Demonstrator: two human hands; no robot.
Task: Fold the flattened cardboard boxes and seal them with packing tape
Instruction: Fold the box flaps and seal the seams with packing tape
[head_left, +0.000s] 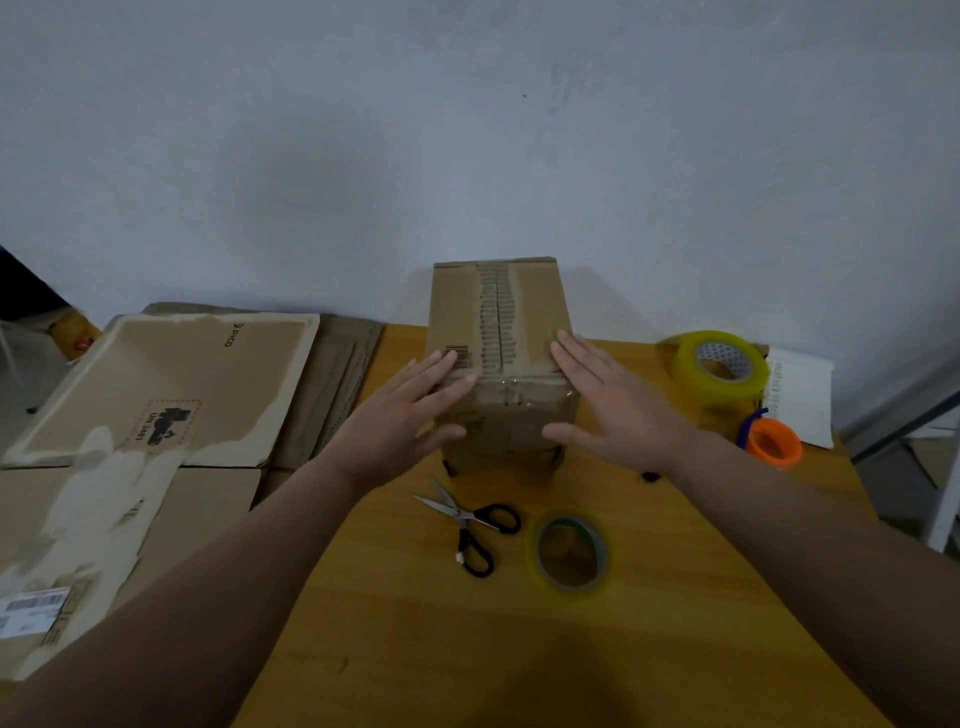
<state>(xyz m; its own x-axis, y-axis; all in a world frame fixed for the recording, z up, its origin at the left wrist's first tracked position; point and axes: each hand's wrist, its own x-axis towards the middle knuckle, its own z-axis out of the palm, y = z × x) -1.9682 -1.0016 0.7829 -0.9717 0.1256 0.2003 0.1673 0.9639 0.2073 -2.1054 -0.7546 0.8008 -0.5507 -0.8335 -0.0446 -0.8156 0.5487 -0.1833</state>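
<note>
Both arms stretched forward, left hand (405, 415) and right hand (613, 410) flat (fingers (441, 365) straight, slightly spread), thumbs inward.

The wooden table (675, 597) bears a cardboard box (498, 322) at its far edge, black scissors (470, 522) beside a thin tape roll (602, 551) mid-surface, and a thick yellow tape roll (685, 364) and an orange spool (779, 458) toward the far right corner.
</note>
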